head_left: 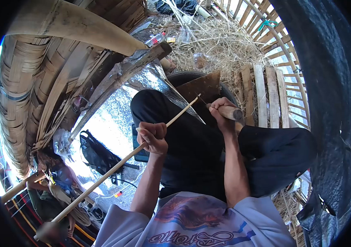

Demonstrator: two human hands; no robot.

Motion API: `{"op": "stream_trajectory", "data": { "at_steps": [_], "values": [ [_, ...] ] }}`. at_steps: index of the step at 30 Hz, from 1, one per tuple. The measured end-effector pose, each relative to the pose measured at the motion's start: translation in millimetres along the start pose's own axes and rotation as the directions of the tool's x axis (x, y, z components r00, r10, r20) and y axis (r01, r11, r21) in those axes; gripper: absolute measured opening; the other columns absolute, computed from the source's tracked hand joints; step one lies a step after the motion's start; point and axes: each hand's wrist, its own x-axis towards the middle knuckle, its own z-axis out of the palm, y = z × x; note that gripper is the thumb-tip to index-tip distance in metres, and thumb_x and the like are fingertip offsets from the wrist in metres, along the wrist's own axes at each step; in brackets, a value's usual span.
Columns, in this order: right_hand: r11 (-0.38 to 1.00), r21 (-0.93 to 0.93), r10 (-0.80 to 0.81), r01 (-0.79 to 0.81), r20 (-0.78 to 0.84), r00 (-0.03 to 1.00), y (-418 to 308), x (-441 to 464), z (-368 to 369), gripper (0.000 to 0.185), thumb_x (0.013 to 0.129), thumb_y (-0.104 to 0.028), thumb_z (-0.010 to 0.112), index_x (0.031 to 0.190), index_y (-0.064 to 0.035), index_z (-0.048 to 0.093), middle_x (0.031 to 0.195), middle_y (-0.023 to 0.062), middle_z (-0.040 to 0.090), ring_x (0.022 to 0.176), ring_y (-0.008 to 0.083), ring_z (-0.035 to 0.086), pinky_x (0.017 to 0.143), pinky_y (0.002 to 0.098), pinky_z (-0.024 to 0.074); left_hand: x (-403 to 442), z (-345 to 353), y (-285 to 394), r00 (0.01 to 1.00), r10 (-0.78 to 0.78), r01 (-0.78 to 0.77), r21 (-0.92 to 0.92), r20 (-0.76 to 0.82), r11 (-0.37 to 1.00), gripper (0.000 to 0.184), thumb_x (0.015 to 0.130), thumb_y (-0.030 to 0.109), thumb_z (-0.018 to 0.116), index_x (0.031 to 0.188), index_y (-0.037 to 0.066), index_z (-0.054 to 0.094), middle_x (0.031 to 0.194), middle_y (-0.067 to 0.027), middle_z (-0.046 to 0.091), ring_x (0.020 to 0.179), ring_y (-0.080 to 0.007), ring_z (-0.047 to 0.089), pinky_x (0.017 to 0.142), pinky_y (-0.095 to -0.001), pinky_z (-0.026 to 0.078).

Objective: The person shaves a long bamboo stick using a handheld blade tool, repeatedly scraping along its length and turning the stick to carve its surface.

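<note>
My left hand is closed around a long, pale wooden stick. The stick runs from the lower left up to a thin tip over my lap. In my right hand is a knife with a thick, round wooden handle, its butt pointing right. Its narrow dark blade meets or nearly meets the stick's tip; contact is too small to make out. Behind the tip, a brown flat board leans in a round black tub or tyre.
Woven bamboo panels and a wooden pole stand left. A black bag lies on shiny sheeting. Straw and slats lie ahead, dark plastic hangs right. Another person is at lower left.
</note>
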Motion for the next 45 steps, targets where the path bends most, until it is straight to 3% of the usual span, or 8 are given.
{"op": "stream_trajectory", "data": {
  "at_steps": [11,15,18,24,27,32,42,45],
  "values": [
    [0.994,-0.106,-0.022,0.031,0.078,0.997,15.0,-2.9,-2.5,0.013,0.071,0.002,0.062,0.071,-0.0039,0.051,0.067,0.0015,0.055,0.064,0.0072,0.051,0.062,0.023,0.0428,4.2,0.7,-1.7,0.994,0.027,-0.025,-0.016,0.106,1.0,0.044,0.099,0.039,0.03,0.069,0.008,0.034,0.047,0.0034,0.024,0.035,-0.0034,0.019,0.035,-0.0219,0.017],
    [1.0,0.024,-0.018,0.017,0.035,0.999,1.7,-0.8,-3.7,0.013,0.071,0.001,0.063,0.071,-0.004,0.051,0.067,0.0023,0.056,0.065,0.0072,0.053,0.062,0.0235,0.0437,3.7,-2.1,-0.8,0.995,0.025,-0.026,0.01,0.098,1.0,0.044,0.099,0.039,0.03,0.069,0.007,0.034,0.047,0.003,0.025,0.035,-0.0034,0.019,0.035,-0.0217,0.017],
    [0.996,-0.082,-0.033,0.038,0.057,0.998,11.5,-5.1,-3.0,0.013,0.071,0.003,0.062,0.07,-0.0041,0.051,0.067,0.0015,0.056,0.065,0.0073,0.053,0.062,0.0234,0.0439,-2.0,0.2,3.1,0.995,0.025,-0.025,-0.001,0.096,1.0,0.043,0.099,0.039,0.03,0.069,0.007,0.035,0.047,0.0029,0.025,0.035,-0.0034,0.019,0.035,-0.0216,0.017],
    [1.0,0.003,-0.019,0.019,0.057,0.998,8.9,-5.5,-4.9,0.013,0.071,0.001,0.063,0.07,-0.0036,0.051,0.067,0.0021,0.055,0.064,0.0069,0.052,0.061,0.0231,0.0432,-2.0,-7.5,1.3,0.995,-0.002,0.0,0.023,0.101,1.0,0.043,0.099,0.039,0.03,0.07,0.008,0.035,0.049,0.003,0.025,0.037,-0.0037,0.018,0.036,-0.0222,0.019],
    [0.991,-0.134,0.046,-0.031,0.108,0.993,10.3,5.2,-6.1,0.015,0.07,0.002,0.063,0.069,-0.0039,0.05,0.065,0.0021,0.055,0.063,0.0064,0.051,0.061,0.0226,0.0425,3.9,1.8,3.6,0.991,-0.005,-0.001,0.041,0.137,0.999,0.043,0.099,0.039,0.03,0.07,0.008,0.035,0.049,0.0031,0.025,0.037,-0.004,0.018,0.037,-0.0227,0.02],
    [0.998,0.036,-0.061,0.06,0.056,0.997,9.1,-11.1,0.0,0.015,0.072,0.001,0.064,0.069,-0.0037,0.05,0.065,0.0023,0.055,0.063,0.0068,0.051,0.061,0.0229,0.0432,-2.0,-4.5,9.3,0.987,-0.027,0.018,0.062,0.16,0.998,0.042,0.099,0.039,0.03,0.071,0.007,0.035,0.049,0.0028,0.025,0.037,-0.0042,0.019,0.037,-0.0229,0.021],
    [0.994,-0.089,-0.062,0.067,0.053,0.997,10.3,3.5,-6.7,0.015,0.072,0.001,0.064,0.069,-0.0037,0.051,0.066,0.0014,0.056,0.063,0.0068,0.052,0.06,0.0232,0.043,-0.1,-1.6,6.0,0.99,-0.016,0.011,0.039,0.141,0.999,0.043,0.099,0.04,0.031,0.071,0.007,0.035,0.05,0.0023,0.027,0.037,-0.0042,0.019,0.036,-0.0227,0.021],
    [0.997,-0.064,0.051,-0.048,0.058,0.997,-3.1,6.8,-11.3,0.014,0.072,0.001,0.064,0.069,-0.0036,0.05,0.066,0.0011,0.055,0.063,0.0069,0.052,0.06,0.0229,0.0429,-2.1,-3.2,6.3,0.989,-0.025,0.016,0.063,0.146,0.998,0.043,0.099,0.039,0.031,0.071,0.007,0.035,0.049,0.0025,0.026,0.036,-0.004,0.019,0.036,-0.0227,0.021]
  ]
}}
